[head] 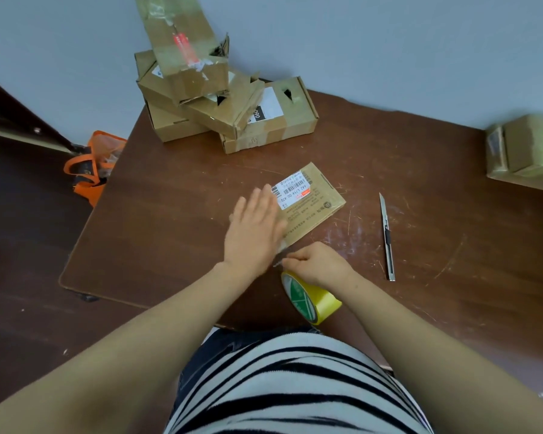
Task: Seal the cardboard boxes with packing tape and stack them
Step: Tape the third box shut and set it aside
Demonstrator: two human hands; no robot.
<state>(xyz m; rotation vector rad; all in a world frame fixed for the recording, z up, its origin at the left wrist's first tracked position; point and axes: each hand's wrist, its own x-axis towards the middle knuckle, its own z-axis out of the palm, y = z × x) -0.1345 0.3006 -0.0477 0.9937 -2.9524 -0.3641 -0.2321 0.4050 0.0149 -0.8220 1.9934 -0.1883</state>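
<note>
The left grip point(251, 233) lay spread flat on the near end of the flat box point(314, 203), pressing it to the desk point(436, 189). The right grip point(317, 261), just nearer than the left, pinched something thin at the box's corner, probably the tape end. The one yellow tape roll point(311, 297) sat under its wrist.

Sealing this box seemed under way, with cutting and stacking left to do. Far beyond the left grip stood a stack point(220, 98) of four boxes, apparently taped. Right of the right grip lay one knife point(387, 236), and farther right one blurred box point(527, 151). That made six boxes in all.
</note>
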